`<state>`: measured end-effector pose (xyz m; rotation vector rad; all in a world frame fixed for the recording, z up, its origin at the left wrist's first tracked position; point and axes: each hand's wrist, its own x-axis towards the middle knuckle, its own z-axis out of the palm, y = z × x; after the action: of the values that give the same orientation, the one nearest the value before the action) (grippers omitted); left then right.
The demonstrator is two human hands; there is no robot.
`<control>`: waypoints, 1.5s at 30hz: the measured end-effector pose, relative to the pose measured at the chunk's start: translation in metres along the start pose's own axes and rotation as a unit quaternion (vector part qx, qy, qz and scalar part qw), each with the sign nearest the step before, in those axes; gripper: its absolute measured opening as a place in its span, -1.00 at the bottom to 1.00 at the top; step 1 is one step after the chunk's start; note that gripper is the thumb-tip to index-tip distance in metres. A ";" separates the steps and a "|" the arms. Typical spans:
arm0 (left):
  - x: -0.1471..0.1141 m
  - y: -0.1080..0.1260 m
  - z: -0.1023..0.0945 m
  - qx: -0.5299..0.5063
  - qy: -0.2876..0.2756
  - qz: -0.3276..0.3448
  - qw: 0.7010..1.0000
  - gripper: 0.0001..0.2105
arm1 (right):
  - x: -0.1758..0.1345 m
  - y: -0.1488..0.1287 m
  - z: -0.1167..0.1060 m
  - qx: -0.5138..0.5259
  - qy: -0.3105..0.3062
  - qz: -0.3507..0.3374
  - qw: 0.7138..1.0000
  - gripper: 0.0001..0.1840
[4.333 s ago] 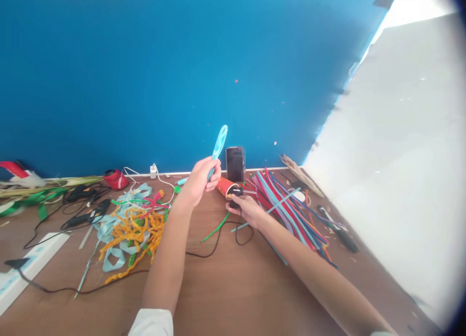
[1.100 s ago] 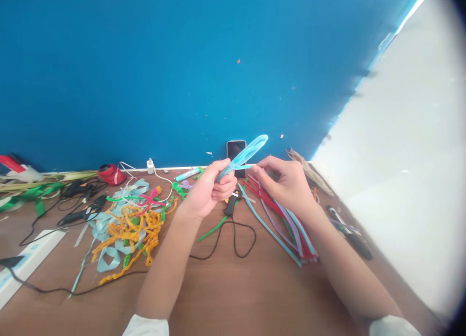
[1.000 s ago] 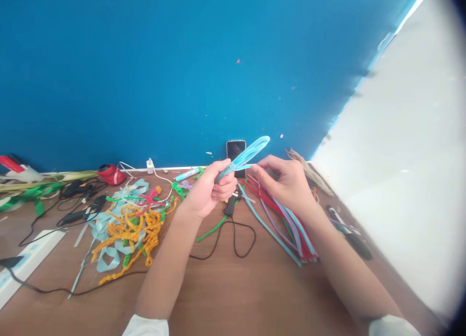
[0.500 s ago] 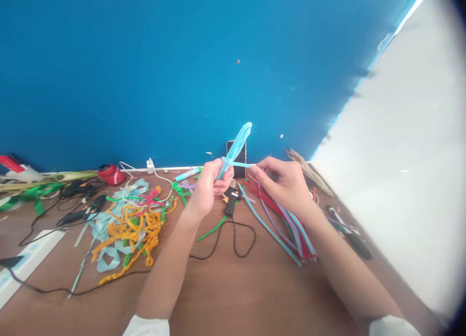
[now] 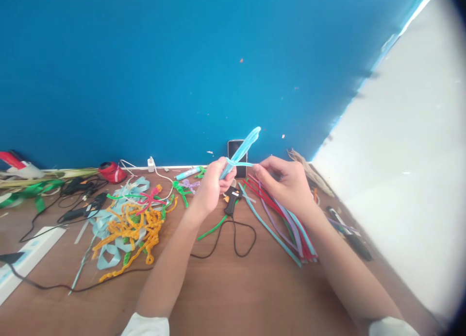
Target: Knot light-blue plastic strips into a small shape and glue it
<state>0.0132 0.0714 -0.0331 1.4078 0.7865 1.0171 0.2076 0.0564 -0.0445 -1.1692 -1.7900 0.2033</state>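
My left hand (image 5: 216,181) is closed around the lower part of a bundle of light blue pipe cleaners (image 5: 246,145), whose looped top slants up to the right. One light blue pipe cleaner strand (image 5: 243,163) crosses the bundle just above my left fingers and runs sideways to my right hand (image 5: 283,180). Thumb and fingertips of that hand pinch its end, and the strand looks taut. Behind the bundle a dark phone (image 5: 236,148) leans against the wall. Beneath my hands lies a black hot glue gun (image 5: 232,198).
Purple, red and blue pipe cleaners (image 5: 291,229) lie under my right forearm. To the left spreads a tangle of orange pipe cleaners (image 5: 140,224) and pale blue ribbon (image 5: 109,258). A white power strip (image 5: 40,251) and red ribbon roll (image 5: 112,173) are farther left. Markers (image 5: 349,234) lie at right.
The bundle's top has tipped further right and slightly down. My left hand has shifted a little to the right; my right hand keeps its pinch on the strand.
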 end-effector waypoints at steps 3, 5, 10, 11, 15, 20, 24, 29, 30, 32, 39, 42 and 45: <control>-0.001 0.000 0.000 -0.001 0.000 0.001 1.000 -0.59 | 0.000 0.000 0.000 -0.002 -0.001 0.000 1.000 -0.68; -0.001 0.000 0.000 -0.004 -0.002 0.004 1.000 -0.59 | 0.000 -0.001 0.000 -0.004 -0.002 -0.002 1.000 -0.69; -0.003 0.003 0.002 -0.025 -0.014 0.009 1.000 -0.60 | 0.001 -0.001 -0.002 -0.004 0.000 -0.004 1.000 -0.69; -0.003 0.004 0.003 -0.032 -0.018 0.008 0.999 -0.60 | 0.001 -0.001 -0.002 -0.003 0.000 -0.003 1.000 -0.69; -0.006 0.007 0.004 -0.062 -0.053 -0.007 0.997 -0.56 | 0.001 -0.001 -0.002 0.005 -0.001 -0.002 1.000 -0.68; -0.007 0.006 0.004 -0.088 -0.097 -0.012 0.991 -0.53 | 0.000 0.001 -0.003 0.006 0.005 -0.003 1.000 -0.67; -0.008 0.006 0.005 -0.093 -0.119 -0.012 0.989 -0.51 | 0.000 0.002 -0.003 0.004 0.009 -0.010 1.000 -0.67; -0.009 0.006 0.007 -0.080 -0.123 -0.006 0.989 -0.51 | 0.001 0.002 -0.005 0.012 0.009 -0.008 1.000 -0.67; -0.009 0.006 0.007 -0.074 -0.125 -0.005 0.989 -0.50 | 0.002 0.002 -0.006 0.012 0.010 -0.009 1.000 -0.67; -0.010 0.006 0.007 -0.058 -0.132 -0.011 0.990 -0.50 | 0.003 0.001 -0.008 0.011 0.017 -0.011 1.000 -0.69; -0.010 0.007 0.006 0.006 -0.144 -0.039 0.989 -0.52 | 0.003 0.003 -0.011 0.013 0.067 0.004 0.998 -0.67; -0.009 0.007 0.007 0.030 -0.149 -0.047 0.987 -0.52 | 0.003 0.004 -0.013 0.012 0.085 0.004 0.996 -0.69; -0.007 0.006 0.006 0.071 -0.162 -0.041 0.983 -0.50 | 0.003 0.004 -0.016 0.012 0.080 0.001 0.997 -0.72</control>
<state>0.0154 0.0622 -0.0279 1.5997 0.6797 0.6553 0.2226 0.0551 -0.0365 -1.1389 -1.6415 0.1281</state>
